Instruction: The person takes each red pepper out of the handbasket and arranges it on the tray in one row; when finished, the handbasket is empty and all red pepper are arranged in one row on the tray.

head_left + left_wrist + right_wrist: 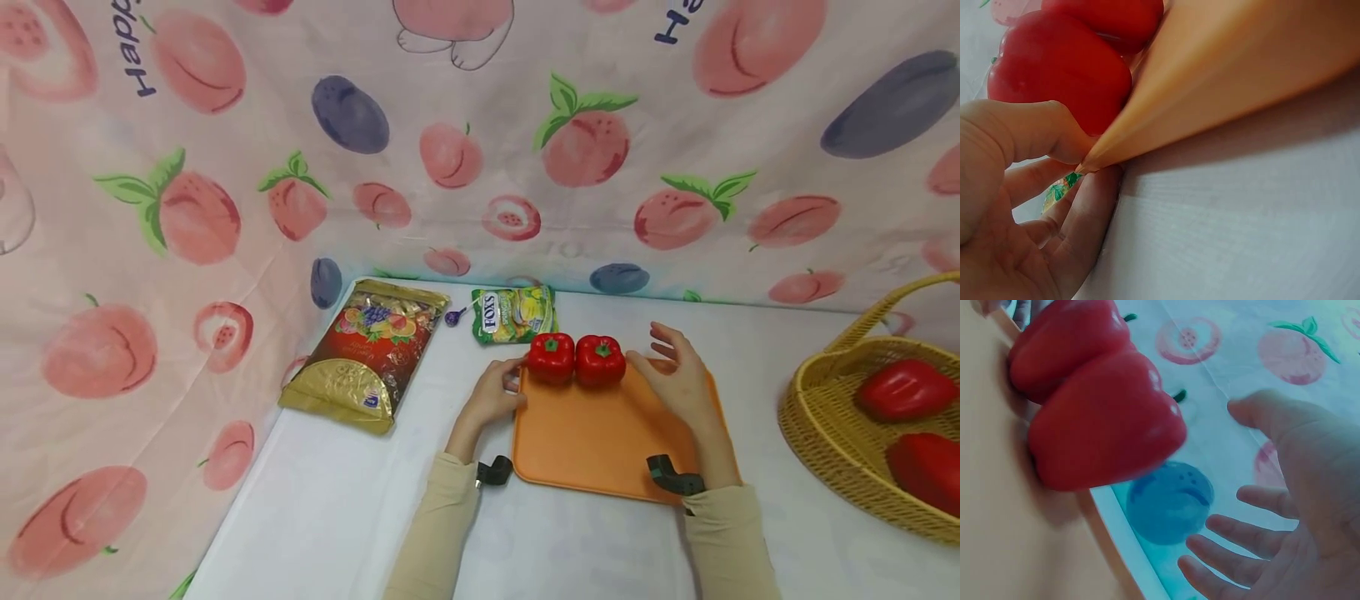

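Observation:
Two red bell peppers stand side by side at the far left of an orange tray [592, 442], the left pepper [552, 358] beside the right pepper [600, 361]. My left hand [492, 396] is at the tray's left rim. In the left wrist view, its thumb [1054, 128] lies over the tray's edge close to a pepper, with fingers beneath, pinching the rim. My right hand [678, 379] hovers above the tray's right side, fingers spread and apart from the peppers. The right wrist view shows its palm and fingers [1235, 531] holding nothing.
A yellow wicker basket [813, 417] with red peppers [905, 390] stands at the right. Behind the tray lies a green Fox's candy bag [517, 315], a purple lollipop [453, 317] next to it. Farther left is a red and gold bag [367, 350]. A fruit-print cloth [480, 167] hangs behind.

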Demonstrator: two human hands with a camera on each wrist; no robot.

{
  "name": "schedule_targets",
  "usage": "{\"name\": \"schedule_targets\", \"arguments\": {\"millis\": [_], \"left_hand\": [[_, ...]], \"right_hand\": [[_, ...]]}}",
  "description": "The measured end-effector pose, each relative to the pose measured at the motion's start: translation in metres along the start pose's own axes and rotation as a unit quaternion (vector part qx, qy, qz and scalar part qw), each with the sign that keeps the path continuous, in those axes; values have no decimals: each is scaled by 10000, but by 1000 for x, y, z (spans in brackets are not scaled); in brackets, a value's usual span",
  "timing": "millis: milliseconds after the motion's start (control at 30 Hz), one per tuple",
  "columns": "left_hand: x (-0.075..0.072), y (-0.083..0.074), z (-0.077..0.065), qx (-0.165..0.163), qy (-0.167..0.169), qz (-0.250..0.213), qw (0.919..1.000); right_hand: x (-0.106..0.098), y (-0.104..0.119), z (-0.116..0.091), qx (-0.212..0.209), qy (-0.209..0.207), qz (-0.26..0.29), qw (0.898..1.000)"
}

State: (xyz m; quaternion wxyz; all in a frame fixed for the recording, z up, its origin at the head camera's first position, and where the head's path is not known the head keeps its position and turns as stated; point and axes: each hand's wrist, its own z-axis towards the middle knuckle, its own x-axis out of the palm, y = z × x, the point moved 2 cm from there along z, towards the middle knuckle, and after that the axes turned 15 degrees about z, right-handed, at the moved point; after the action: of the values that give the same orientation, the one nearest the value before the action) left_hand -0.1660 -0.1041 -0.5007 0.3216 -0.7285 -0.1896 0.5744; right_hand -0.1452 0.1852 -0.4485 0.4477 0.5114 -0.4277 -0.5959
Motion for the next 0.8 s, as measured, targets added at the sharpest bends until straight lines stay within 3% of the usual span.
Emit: {"name": "schedule_targets", "arguments": {"millis": [200,800], "left_hand": [[1,1,1,-103,4,-17,9999],[3,-1,-1,-68,5,-17,10000]], "right_hand": [[-23,3,-2,-304,-428,-199,9984],[-92,13,-15,-115,-1483,-460,9878]]}}
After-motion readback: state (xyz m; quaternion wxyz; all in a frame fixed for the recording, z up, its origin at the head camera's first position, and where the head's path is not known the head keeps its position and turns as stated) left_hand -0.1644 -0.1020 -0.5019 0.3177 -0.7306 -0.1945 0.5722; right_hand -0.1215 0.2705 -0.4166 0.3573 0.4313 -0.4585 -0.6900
